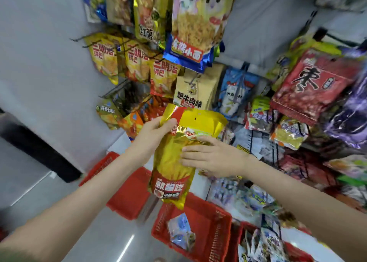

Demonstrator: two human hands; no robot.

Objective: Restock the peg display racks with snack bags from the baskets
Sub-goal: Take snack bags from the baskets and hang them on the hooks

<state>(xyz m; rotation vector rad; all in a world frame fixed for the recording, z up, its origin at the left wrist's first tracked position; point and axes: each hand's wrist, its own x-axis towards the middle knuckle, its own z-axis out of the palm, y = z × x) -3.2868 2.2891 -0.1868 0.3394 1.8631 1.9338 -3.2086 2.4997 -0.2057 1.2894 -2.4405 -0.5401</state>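
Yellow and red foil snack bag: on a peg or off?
Off. Left hand grips the bag at its top, right hand rests flat on its front, its hang hole is empty.

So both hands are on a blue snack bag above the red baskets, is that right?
Not blue: the head view shows the snack bag is golden yellow. The left hand and right hand are indeed on it, above the red baskets.

Shop: pegged snack bags, baskets
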